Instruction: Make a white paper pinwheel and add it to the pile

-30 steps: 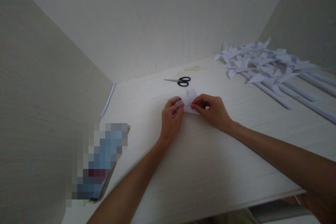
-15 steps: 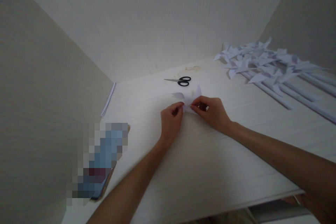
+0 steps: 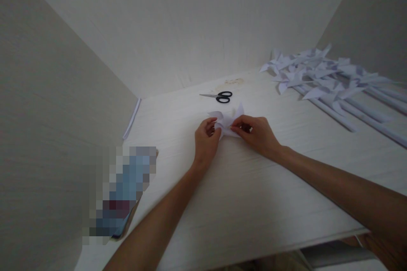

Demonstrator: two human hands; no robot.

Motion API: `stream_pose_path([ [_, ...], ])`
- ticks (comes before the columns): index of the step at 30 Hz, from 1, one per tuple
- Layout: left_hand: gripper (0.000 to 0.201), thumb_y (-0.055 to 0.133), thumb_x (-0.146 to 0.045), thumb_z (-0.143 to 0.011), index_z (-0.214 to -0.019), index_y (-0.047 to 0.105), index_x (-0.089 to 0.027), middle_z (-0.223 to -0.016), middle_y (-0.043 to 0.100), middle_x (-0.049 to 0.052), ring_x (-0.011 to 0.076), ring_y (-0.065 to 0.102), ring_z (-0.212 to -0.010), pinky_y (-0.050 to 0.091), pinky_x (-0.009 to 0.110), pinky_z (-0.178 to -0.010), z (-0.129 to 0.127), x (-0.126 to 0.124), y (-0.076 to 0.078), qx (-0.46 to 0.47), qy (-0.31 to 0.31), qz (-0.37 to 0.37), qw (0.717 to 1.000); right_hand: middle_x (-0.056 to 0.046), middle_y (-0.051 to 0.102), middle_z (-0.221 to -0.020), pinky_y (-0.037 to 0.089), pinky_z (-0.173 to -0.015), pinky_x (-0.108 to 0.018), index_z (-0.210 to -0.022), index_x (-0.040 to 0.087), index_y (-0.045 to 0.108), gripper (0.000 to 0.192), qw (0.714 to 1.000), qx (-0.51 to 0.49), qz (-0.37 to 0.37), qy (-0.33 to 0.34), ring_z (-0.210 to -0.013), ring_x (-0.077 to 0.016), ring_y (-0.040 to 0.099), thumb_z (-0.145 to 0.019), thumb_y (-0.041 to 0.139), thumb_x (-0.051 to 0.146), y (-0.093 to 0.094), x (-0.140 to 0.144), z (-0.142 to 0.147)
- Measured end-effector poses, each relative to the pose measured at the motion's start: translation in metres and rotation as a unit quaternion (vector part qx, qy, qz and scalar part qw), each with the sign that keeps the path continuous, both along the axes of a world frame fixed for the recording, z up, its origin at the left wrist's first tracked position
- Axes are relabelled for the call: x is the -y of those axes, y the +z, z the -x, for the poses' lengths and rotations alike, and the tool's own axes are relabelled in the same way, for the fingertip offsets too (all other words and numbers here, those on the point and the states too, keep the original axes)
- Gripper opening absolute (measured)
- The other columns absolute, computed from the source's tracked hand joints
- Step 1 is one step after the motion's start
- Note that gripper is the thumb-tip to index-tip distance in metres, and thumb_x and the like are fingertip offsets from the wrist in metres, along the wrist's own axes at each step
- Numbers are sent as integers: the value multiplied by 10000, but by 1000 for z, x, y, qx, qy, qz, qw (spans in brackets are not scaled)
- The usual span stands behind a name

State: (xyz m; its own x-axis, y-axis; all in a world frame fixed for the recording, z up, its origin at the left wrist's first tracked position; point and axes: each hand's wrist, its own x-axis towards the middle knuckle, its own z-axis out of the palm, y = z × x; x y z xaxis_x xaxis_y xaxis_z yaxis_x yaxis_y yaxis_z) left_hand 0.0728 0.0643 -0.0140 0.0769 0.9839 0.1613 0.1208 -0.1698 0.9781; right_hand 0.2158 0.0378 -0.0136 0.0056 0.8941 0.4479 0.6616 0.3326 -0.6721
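Note:
A white paper pinwheel (image 3: 229, 121) with curved blades lies on the white table between my hands. My right hand (image 3: 256, 133) pinches it near its centre with thumb and fingertip. My left hand (image 3: 206, 137) grips its left blade, the paper edge between the thumb and the curled fingers. The pinwheel's lower part is partly hidden by my fingers. Just beyond it lie scissors (image 3: 222, 97) with black handles, their blades pointing left.
Several white paper pinwheels (image 3: 313, 89) on rolled paper sticks (image 3: 370, 112) are heaped at the back right. A folded paper strip (image 3: 132, 118) lies along the left wall. A phone-like object (image 3: 127, 194), its screen blurred out, lies at left. Walls enclose the table on three sides.
My left fingers have loosened from a pinch near the pinwheel's centre and now spread a little further apart at its left blade. My right hand keeps its pinch almost unmoved.

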Motion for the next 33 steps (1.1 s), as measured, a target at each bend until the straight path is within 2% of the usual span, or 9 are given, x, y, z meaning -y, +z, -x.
stream_pose_path([
  [4,279,523,-142,-676,-937,623,-126,-886,667,51,136,604,-778,458,287,-742,0,1,4,-28,-20,19,999,5,602,-552,383,-492,-215,-694,174,618,80,1000,0,7,5,-478,-97,510,-729,573,230,-1,0,-1],
  [9,226,493,-190,-721,-844,677,-145,-759,673,2,133,594,-718,448,279,-698,0,4,8,-69,-21,8,997,4,604,-559,382,-494,-216,-688,170,613,77,1000,6,-2,7,-476,-96,509,-728,570,220,-2,-1,-1],
  [16,226,490,-192,-730,-836,689,-171,-711,669,-8,140,594,-716,444,266,-680,-3,6,7,-32,-26,1,999,12,582,-530,369,-474,-217,-664,173,597,59,1000,27,-6,-5,-453,-92,486,-703,580,213,-2,0,-1],
  [23,225,463,-129,-734,-801,676,-162,-749,671,15,136,594,-738,437,276,-725,-8,13,9,-34,-23,-24,999,13,561,-527,363,-456,-212,-639,174,529,84,1000,1,-5,-14,-453,-88,475,-697,567,221,-1,1,0],
  [29,154,452,-112,-737,-718,599,-152,-678,605,0,101,522,-632,400,225,-602,-8,12,7,-88,-28,-52,994,13,557,-525,362,-457,-215,-621,176,500,96,1000,-7,-9,-13,-450,-87,472,-685,567,202,0,1,1],
  [33,82,449,-119,-742,-724,513,-167,-665,557,-19,85,481,-600,377,212,-580,-7,10,4,-77,-38,-52,995,13,564,-537,369,-458,-214,-633,179,505,88,1000,-24,-11,-9,-457,-87,476,-696,559,209,-1,1,0],
])
